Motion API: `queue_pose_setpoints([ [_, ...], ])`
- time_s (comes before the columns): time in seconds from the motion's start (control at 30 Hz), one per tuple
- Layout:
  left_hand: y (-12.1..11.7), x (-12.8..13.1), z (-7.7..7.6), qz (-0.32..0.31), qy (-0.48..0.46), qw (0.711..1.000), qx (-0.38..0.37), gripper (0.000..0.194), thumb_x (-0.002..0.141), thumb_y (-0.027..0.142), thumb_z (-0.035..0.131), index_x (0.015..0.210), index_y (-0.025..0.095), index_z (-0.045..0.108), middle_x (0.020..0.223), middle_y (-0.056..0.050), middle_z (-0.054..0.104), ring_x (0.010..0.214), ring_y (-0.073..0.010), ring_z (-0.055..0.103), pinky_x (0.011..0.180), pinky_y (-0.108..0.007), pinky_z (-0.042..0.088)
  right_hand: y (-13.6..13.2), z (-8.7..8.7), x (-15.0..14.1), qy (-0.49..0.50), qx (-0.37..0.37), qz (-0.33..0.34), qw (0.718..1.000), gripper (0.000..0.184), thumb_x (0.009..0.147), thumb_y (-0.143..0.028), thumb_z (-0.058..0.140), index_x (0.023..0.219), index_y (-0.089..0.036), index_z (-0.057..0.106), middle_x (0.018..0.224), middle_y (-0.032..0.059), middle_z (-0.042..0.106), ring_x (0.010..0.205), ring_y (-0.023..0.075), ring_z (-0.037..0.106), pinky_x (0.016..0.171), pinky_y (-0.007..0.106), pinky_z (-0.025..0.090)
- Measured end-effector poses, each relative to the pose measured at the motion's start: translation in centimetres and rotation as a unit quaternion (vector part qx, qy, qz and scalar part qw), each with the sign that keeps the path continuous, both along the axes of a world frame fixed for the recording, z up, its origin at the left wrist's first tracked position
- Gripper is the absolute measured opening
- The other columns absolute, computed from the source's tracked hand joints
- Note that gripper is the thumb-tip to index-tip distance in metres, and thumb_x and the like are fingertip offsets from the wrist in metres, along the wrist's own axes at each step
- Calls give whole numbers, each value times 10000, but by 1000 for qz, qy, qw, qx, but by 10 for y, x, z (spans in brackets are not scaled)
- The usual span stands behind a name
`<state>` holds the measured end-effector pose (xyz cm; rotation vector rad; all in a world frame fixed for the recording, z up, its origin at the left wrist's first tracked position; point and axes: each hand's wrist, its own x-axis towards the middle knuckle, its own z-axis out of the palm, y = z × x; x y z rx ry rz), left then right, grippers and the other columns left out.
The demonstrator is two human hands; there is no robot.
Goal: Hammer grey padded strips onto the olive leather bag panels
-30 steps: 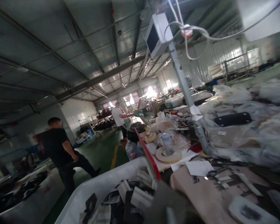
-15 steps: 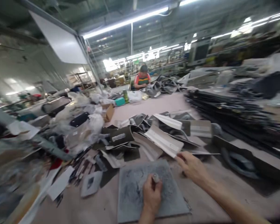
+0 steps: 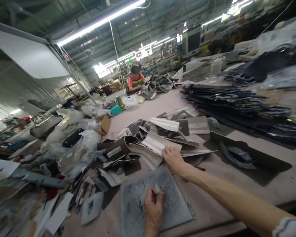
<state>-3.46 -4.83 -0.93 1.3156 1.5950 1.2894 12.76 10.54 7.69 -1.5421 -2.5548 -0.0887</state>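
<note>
My left hand is closed round a small grey lump and rests on a grey stained work board at the table's near edge. My right hand reaches forward with its fingers on the near end of a light folded material piece. That piece lies on a loose heap of grey and dark cut pieces. Whether the right fingers grip the piece or only press on it I cannot make out.
A tall stack of dark flat sheets runs along the right. Plastic bags, a small cardboard box and scraps crowd the left. A person in an orange and green top sits at the table's far end. A dark tray-like piece lies to the right.
The view swung from the workshop aisle and a white bin to the table. In the last half second my right hand moved left and forward onto the light folded piece. The left hand stayed on the board.
</note>
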Motion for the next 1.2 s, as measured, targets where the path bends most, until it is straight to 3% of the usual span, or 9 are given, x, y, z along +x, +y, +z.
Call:
queue_pose_setpoints([
  [0.2,-2,0,1,-6,-9,1000,2,244,901,423,649,882,180,655,809,-49,704,762,-197,695,735,-287,576,22,28,15,40,-23,-38,998,255,881,-60,447,943,-86,693,933,200,711,860,266,672,694,319,420],
  [0.37,-1,1,4,-6,-77,997,-9,230,876,390,690,948,176,646,863,-54,718,808,-195,711,787,-305,580,-5,66,56,187,-42,-109,975,331,991,-344,400,871,-157,646,778,92,680,707,203,618,624,286,391],
  [0.43,-1,1,4,7,-130,992,-6,309,854,384,720,1062,174,628,884,-56,728,809,-197,722,799,-321,587,-40,63,61,371,-103,-123,915,374,960,-466,435,797,-190,628,731,46,657,702,191,595,633,277,425],
  [0.53,-3,-2,3,55,-211,976,2,451,813,395,768,1152,155,591,886,-66,747,794,-203,738,800,-336,593,-110,25,58,567,-254,-156,768,382,872,-560,525,863,-205,664,771,40,686,774,213,621,691,294,498],
  [0.6,-6,-4,2,117,-259,959,15,438,793,409,787,1089,142,605,871,-69,752,794,-204,745,805,-336,591,-156,-14,53,587,-358,-201,697,406,830,-582,560,892,-198,677,732,48,681,723,221,623,637,310,510],
  [0.67,-7,-8,1,174,-289,941,27,402,780,407,795,1028,142,622,871,-66,755,810,-200,748,809,-326,585,-190,-52,50,551,-423,-275,665,450,804,-629,537,835,-196,656,614,32,621,563,207,570,467,304,442],
  [0.8,9,-9,8,145,-270,951,19,316,747,337,814,964,144,691,943,-72,764,892,-183,730,831,-283,558,-216,-86,50,489,-459,-300,678,449,797,-646,514,816,-206,602,553,-1,580,472,190,560,402,282,389],
  [0.97,52,5,18,28,-292,956,5,276,699,279,832,908,147,709,880,-52,764,839,-175,723,835,-288,557,-207,-75,46,478,-459,-286,692,437,798,-646,498,807,-215,570,555,-4,592,465,193,594,406,282,408],
  [1.2,76,24,2,-15,-292,956,0,365,692,289,839,990,167,666,848,-38,762,810,-193,739,855,-347,586,-214,-81,40,434,-490,-277,704,478,841,-664,407,815,-209,554,537,9,589,488,202,605,431,282,409],
])
